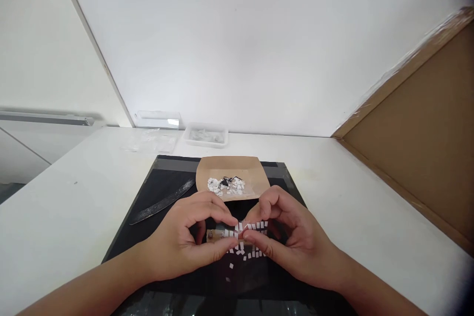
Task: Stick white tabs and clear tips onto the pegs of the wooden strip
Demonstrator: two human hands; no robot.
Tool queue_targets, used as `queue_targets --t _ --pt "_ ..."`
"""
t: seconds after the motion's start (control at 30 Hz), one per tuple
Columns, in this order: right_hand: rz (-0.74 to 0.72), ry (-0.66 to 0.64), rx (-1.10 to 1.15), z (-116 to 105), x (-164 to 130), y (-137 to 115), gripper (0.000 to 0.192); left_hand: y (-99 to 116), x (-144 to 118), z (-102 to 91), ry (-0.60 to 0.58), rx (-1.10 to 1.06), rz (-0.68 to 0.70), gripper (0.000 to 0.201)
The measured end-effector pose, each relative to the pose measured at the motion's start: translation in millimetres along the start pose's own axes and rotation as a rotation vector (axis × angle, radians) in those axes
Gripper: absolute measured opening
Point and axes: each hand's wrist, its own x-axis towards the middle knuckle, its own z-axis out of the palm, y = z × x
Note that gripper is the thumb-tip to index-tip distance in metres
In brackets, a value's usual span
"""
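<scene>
My left hand point(192, 239) and my right hand point(287, 237) meet over a black mat point(148, 207) at the table's near edge. Between their fingertips they pinch a narrow brown strip point(218, 235) lined with small white squares point(255, 227). Several loose white squares point(240, 256) lie on the mat just under the fingers. Behind the hands a brown paper sheet point(231, 170) carries a small heap of white and black scraps point(226, 185).
A long dark blade-like tool point(163, 202) lies on the mat's left part. At the back of the white table point(74, 207) sit a clear plastic tray point(206, 136) and clear plastic bags point(155, 140). A cardboard panel point(425, 133) leans at the right.
</scene>
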Motion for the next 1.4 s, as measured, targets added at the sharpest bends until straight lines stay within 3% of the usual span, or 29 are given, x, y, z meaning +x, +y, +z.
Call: queue_targets --t 0.13,0.47,1.07,1.4 --pt "-0.028 0.009 0.0 2.8 1.0 1.6 0.031 -2.1 -0.4 0.6 0.032 0.022 -0.03 0.021" --pt "-0.098 0.0 -0.017 4.1 -0.2 -0.6 0.029 -4.0 0.8 0.8 -0.013 -0.097 -0.062 0.024" --pt "-0.035 -0.037 -0.026 4.6 -1.5 -1.0 0.031 0.6 0.9 1.8 -0.031 -0.166 -0.237 0.013" --pt "-0.04 -0.039 -0.056 7.7 -0.4 -1.3 0.033 -1.1 0.0 2.3 -0.03 -0.132 -0.217 0.012"
